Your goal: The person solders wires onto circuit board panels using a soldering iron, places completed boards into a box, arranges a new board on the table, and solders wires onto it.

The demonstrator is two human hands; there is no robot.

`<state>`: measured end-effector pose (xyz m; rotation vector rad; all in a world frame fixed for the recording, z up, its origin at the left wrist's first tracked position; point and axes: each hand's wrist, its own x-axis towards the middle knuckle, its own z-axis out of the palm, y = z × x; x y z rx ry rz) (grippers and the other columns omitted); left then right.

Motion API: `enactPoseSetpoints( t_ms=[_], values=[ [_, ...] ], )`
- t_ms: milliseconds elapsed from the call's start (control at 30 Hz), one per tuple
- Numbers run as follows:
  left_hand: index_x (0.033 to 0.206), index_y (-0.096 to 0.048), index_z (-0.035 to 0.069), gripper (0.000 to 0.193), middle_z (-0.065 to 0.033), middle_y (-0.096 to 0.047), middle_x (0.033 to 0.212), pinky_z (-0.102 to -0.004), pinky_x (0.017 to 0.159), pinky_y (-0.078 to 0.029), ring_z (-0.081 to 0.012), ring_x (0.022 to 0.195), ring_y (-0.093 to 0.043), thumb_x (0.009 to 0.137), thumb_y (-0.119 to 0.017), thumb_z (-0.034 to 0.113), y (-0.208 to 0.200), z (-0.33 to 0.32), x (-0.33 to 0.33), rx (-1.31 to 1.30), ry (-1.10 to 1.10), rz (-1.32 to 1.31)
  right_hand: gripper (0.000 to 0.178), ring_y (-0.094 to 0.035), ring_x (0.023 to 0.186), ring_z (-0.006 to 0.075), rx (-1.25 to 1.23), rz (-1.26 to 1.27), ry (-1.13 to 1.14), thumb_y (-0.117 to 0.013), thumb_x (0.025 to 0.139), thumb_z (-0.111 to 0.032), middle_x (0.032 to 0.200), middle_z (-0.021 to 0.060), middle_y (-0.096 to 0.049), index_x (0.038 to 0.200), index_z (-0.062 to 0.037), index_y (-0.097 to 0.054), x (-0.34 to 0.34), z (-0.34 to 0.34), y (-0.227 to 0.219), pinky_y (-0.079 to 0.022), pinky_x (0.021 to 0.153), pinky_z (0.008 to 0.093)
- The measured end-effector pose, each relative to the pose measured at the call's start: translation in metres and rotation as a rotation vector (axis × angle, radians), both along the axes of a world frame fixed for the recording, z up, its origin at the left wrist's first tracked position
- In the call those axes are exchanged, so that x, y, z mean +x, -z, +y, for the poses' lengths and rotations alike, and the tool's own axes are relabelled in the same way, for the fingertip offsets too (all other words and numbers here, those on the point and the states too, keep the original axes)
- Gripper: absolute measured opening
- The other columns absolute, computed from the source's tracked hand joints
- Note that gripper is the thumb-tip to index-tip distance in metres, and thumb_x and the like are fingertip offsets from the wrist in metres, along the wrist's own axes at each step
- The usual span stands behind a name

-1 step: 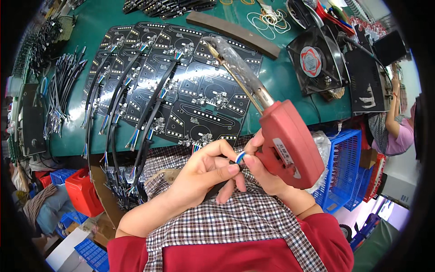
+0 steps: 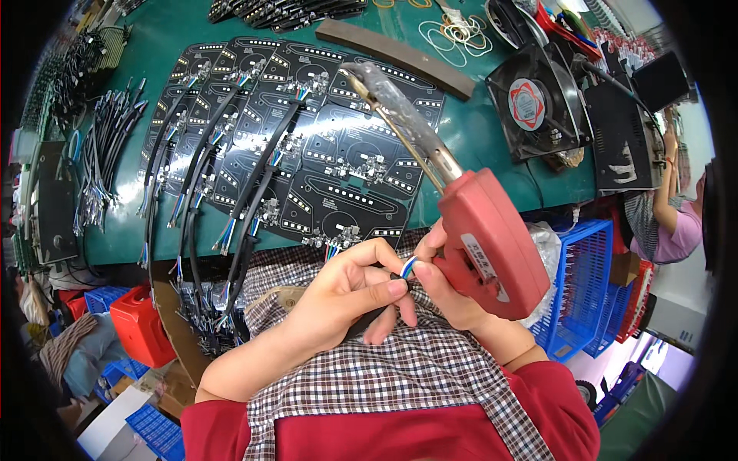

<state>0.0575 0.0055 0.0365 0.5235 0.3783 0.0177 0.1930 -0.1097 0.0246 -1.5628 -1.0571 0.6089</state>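
My left hand (image 2: 342, 296) pinches a black cable (image 2: 364, 323) near its end, between thumb and forefinger. From that end a short bundle of thin white, blue and green wires (image 2: 407, 267) curves over to my right hand (image 2: 455, 301), whose thumb and finger meet at the wire tips. The right hand also holds a red soldering gun (image 2: 498, 244); its handle hides some of the fingers. The gun's long metal tip (image 2: 371, 96) points up and left, over black circuit boards (image 2: 350, 201) laid in overlapping rows on the green table.
Black cables (image 2: 261, 184) trail from several boards over the table's near edge. At left lies a bunch of cables (image 2: 111, 150). A grey bar (image 2: 396, 58) lies behind the boards. Right of them stands a black fan (image 2: 538, 104); blue crates (image 2: 576, 284) sit below. Another person's arm (image 2: 667, 184) shows far right.
The soldering gun has shifted very slightly left. Both hands keep the same hold on the cable and wires.
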Motion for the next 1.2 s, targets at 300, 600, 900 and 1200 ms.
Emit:
enactPoseSetpoints(
  t_ms=[300, 600, 900, 1200],
  values=[
    [0.102, -0.058, -0.001, 0.018, -0.0107, -0.064, 0.086, -0.0235, 0.062, -0.047, -0.0118, 0.076, -0.06, 0.084, -0.059, -0.004, -0.031, 0.01, -0.009, 0.588, -0.152, 0.131, 0.034, -0.057, 0.079, 0.0199, -0.024, 0.011, 0.157, -0.067, 0.077, -0.009, 0.081, 0.0079, -0.058, 0.106, 0.0002, -0.052, 0.02, -0.002, -0.009, -0.046, 0.075, 0.0307],
    [0.114, -0.059, 0.0, 0.048, -0.0105, -0.053, 0.09, -0.029, 0.058, -0.047, -0.0211, 0.072, -0.052, 0.066, -0.059, 0.0, 0.035, 0.022, 0.001, 2.193, -0.248, 0.281, 0.078, -0.05, 0.051, 0.0107, -0.117, 0.521, 0.193, -0.07, 0.075, -0.051, 0.101, 0.0086, -0.054, 0.122, 0.0038, -0.04, 0.026, -0.066, 0.001, -0.039, 0.045, 0.0245],
    [0.108, -0.06, 0.001, 0.042, -0.0036, -0.044, 0.075, -0.0261, 0.049, -0.046, -0.016, 0.066, -0.052, 0.066, -0.061, 0.003, 0.039, 0.03, 0.019, 2.145, -0.193, 0.398, 0.065, -0.059, 0.07, 0.0186, -0.097, 0.641, 0.036, -0.068, 0.077, -0.006, 0.091, 0.0144, -0.063, 0.131, 0.0022, -0.033, 0.038, -0.072, 0.018, -0.047, 0.066, 0.0294],
    [0.107, -0.06, 0.001, 0.038, -0.0034, -0.044, 0.073, -0.0278, 0.046, -0.045, -0.0162, 0.066, -0.051, 0.068, -0.062, 0.002, 0.031, 0.034, 0.02, 2.036, -0.127, 0.406, 0.055, -0.064, 0.08, 0.0204, -0.258, 0.336, -0.007, -0.067, 0.077, -0.003, 0.091, 0.0125, -0.064, 0.126, 0.0032, -0.043, 0.046, -0.079, 0.029, -0.051, 0.075, 0.0318]
  ],
)
